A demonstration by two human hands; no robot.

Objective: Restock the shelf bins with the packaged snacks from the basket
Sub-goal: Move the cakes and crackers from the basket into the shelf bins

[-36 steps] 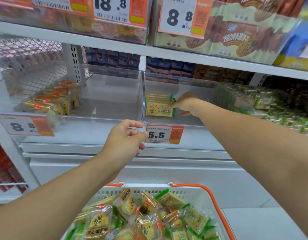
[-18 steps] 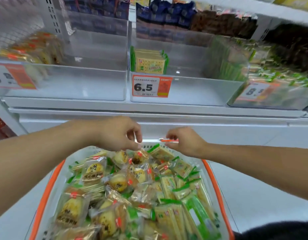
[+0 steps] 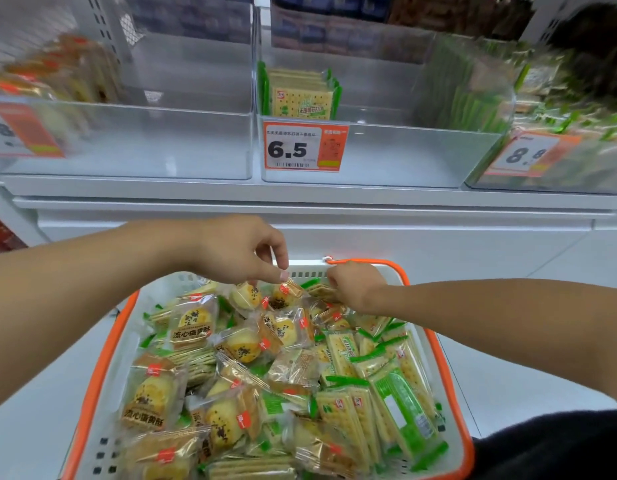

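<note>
A: What has moved since half a second ago?

B: Both hands have dropped a little deeper into the far end of the white plastic basket with the orange rim [image 3: 438, 344]. The left hand [image 3: 237, 251] now has thumb and forefinger pinched on the corner of a clear-wrapped round yellow pastry packet with a red tag [image 3: 283, 295]; before, it only hovered above the pile.

A: And the right hand?

B: The right hand [image 3: 355, 285] is curled down onto a green-edged cracker packet [image 3: 321, 289] at the basket's far wall. Its fingertips are hidden under the knuckles, so I cannot tell whether it has a grip.

A: Where are the rest of the snacks?

B: Heaped in the basket: yellow pastry packets mostly on the left and middle, green-and-cream cracker packets mostly on the right.

A: And the shelf?

B: Above the basket, the clear plastic middle bin [image 3: 386, 154] carries an orange-and-white price label reading 6.5 [image 3: 302, 148]. A short row of green cracker packets [image 3: 300, 95] stands upright at its left side. The clear bin to its left [image 3: 154, 140] holds some blurred orange-and-yellow packets [image 3: 50, 77] along its left wall. A third bin [image 3: 577, 171] at the right is blurred.
</note>
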